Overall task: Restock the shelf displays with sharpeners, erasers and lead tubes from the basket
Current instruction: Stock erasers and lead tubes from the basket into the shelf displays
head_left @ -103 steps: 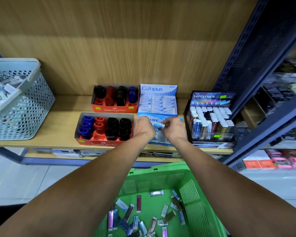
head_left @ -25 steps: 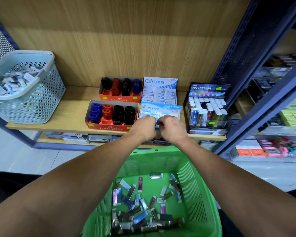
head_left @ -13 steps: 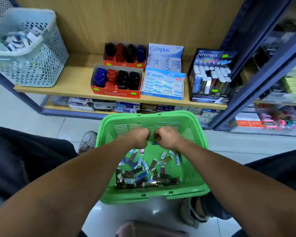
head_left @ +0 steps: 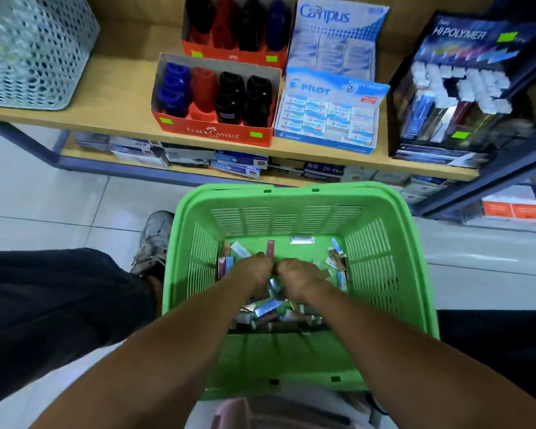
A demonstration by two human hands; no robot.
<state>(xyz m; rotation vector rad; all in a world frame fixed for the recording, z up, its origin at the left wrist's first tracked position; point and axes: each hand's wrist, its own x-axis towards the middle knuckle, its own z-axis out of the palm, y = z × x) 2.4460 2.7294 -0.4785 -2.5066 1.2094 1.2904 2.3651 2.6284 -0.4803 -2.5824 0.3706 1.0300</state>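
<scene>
Both hands reach down into the green basket [head_left: 294, 209], which stands on the tiled floor [head_left: 59, 205] in front of the shelf [head_left: 112, 97]. The left hand [head_left: 252, 274] and right hand [head_left: 300, 278] lie side by side, almost touching, knuckles up over the loose pile of lead tubes [head_left: 270, 309] on the basket bottom; their fingers curl downward among the tubes, but whether either one grips a tube I cannot tell, since the fingertips are hidden. More tubes lie scattered toward the far wall of the basket, a maroon one [head_left: 270, 249] just beyond the left hand and a silvery one [head_left: 302, 240] farther back. On the shelf, two red boxes of sharpeners stand one behind the other, the front box [head_left: 212, 131] holding blue, red and black pieces, the rear box [head_left: 229, 55] partly cut off by the frame's top. Just beside them on the right sit the Pilot eraser box [head_left: 325, 137] and, behind it, the Campus eraser box [head_left: 338, 17]. Farther right stands the Hi-Polymer lead display [head_left: 464, 35], its tubes upright in rows. A pale perforated basket [head_left: 34, 51] sits at the shelf's left end. A lower shelf [head_left: 198, 156] holds flat boxes. A shoe [head_left: 153, 239] shows to the left of the green basket.
</scene>
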